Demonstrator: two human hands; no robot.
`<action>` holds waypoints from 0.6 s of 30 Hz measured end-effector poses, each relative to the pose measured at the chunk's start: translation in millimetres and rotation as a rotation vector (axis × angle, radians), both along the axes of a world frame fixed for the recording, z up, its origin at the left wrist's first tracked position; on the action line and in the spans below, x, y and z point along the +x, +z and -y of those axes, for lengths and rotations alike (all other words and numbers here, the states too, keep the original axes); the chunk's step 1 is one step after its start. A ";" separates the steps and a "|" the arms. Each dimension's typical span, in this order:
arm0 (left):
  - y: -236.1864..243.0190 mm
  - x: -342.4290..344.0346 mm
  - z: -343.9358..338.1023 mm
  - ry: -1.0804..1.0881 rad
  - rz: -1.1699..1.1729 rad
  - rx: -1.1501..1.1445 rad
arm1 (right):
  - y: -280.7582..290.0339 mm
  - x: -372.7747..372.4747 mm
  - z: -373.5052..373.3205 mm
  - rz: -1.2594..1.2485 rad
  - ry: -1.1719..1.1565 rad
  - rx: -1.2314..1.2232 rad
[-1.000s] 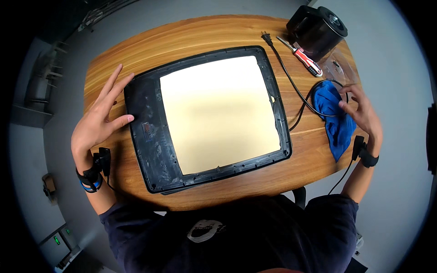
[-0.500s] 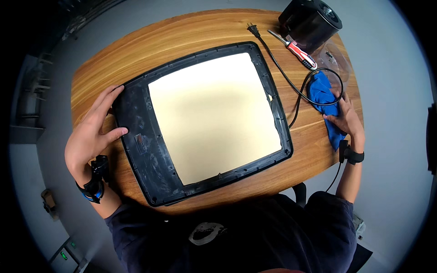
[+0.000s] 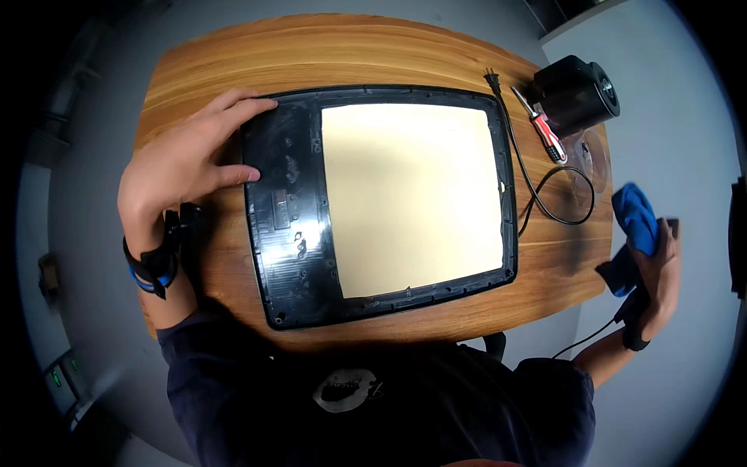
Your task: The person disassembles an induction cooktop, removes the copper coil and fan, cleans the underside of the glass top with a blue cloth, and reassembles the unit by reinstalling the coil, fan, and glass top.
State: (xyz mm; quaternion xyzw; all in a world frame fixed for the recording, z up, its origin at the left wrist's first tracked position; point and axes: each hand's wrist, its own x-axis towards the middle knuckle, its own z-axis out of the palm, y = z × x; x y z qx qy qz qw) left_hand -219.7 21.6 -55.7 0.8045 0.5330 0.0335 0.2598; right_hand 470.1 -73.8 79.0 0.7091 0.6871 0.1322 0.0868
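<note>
My left hand (image 3: pixel 210 148) rests with fingers apart on the left side of a black plastic panel (image 3: pixel 288 156), thumb and fingertips touching it. A large cream-coloured sheet (image 3: pixel 412 202) fills the panel's recess. My right hand (image 3: pixel 657 268) grips a bunched blue cloth (image 3: pixel 634 214) beyond the table's right edge. A black power cable (image 3: pixel 564 222) loops beside the panel, its plug toward the back.
On the wooden table (image 3: pixel 311 47), a black cylindrical appliance (image 3: pixel 568 93) stands at the back right, with a red-and-white screwdriver (image 3: pixel 548 136) beside it and a clear plastic bag or tray (image 3: pixel 587 159) holding small parts.
My right hand has lifted the blue cloth off the table and out to the right. My left fingers have moved onto the panel, which appears less tilted in the shifted view.
</note>
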 end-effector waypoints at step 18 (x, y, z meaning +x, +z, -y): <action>-24.2 -11.3 -3.0 0.022 -0.011 -0.022 | -127.8 -364.1 -161.7 -0.222 1.231 -0.214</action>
